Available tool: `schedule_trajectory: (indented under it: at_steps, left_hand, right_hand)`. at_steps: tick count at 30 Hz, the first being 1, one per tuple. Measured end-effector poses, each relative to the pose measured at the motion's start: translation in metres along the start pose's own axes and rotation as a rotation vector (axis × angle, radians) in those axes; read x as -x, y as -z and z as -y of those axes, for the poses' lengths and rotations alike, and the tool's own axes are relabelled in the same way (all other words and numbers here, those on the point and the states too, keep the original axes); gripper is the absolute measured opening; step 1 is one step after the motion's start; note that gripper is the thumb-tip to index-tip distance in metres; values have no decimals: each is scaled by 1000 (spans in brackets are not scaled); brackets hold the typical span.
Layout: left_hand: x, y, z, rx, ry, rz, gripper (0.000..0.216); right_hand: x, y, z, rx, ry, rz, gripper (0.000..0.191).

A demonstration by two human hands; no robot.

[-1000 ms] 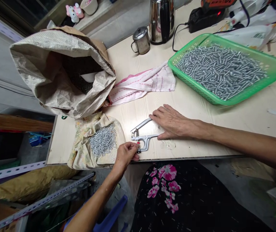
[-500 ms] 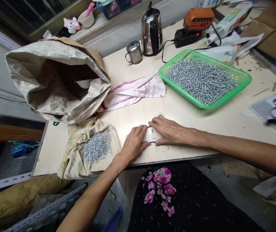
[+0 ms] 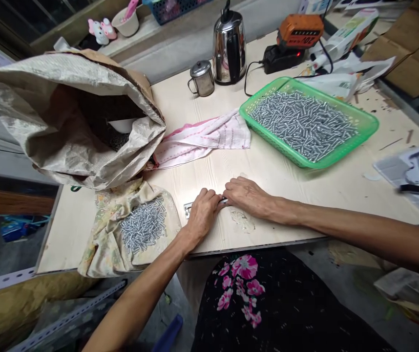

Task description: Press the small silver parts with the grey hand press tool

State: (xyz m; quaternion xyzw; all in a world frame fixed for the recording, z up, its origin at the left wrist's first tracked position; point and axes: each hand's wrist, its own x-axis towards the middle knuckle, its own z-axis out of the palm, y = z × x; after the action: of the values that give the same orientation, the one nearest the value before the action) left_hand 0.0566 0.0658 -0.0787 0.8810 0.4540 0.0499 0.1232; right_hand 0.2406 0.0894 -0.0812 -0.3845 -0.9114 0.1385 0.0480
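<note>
Both hands rest together on a grey metal hand press tool (image 3: pixel 187 209) lying near the front edge of the pale wooden table (image 3: pixel 304 190). My left hand (image 3: pixel 202 214) is wrapped over its head end, with only a small bit of metal showing at its left. My right hand (image 3: pixel 246 195) lies on top of the handles, fingers bent and pressing down. A heap of small silver metal pieces (image 3: pixel 143 226) lies on a flowered cloth (image 3: pixel 107 244) just left of my left hand.
A green basket (image 3: pixel 368 124) full of silver pieces stands at the right back. A big open sack (image 3: pixel 66 127) sits at the left, a pink-white towel (image 3: pixel 209 137) between them. Behind are a kettle (image 3: pixel 229 44), a lidded steel mug (image 3: pixel 201 78) and an orange charger (image 3: pixel 301 30).
My left hand left the table's front edge and came up over the tool's head. My right hand closed the tool's handles, and both hands now cover it.
</note>
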Motion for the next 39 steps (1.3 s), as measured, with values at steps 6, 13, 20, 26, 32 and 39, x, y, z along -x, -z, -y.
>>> schedule_trajectory:
  at_steps: [6,13,20,26,32,39]
  left_hand:
    - [-2,-3,6,-20,3,-15,26]
    - [31,-21,-21,-25,64,-224,53]
    - [52,-37,-59,148,36,-160,53]
    - [51,-41,-57,186,59,-195,58]
    - [64,-43,-66,213,45,-169,51]
    - [139,-6,-45,23,215,-501,15]
  right_hand:
    - [-3,1,-7,-36,43,11,20]
    - [-5,15,-33,-119,150,-10,39]
    - [-45,15,-37,84,117,-42,23]
    - [-59,21,-10,179,176,-100,14]
    - [-51,10,59,138,649,55,10]
    - [-66,-9,72,249,797,73,16]
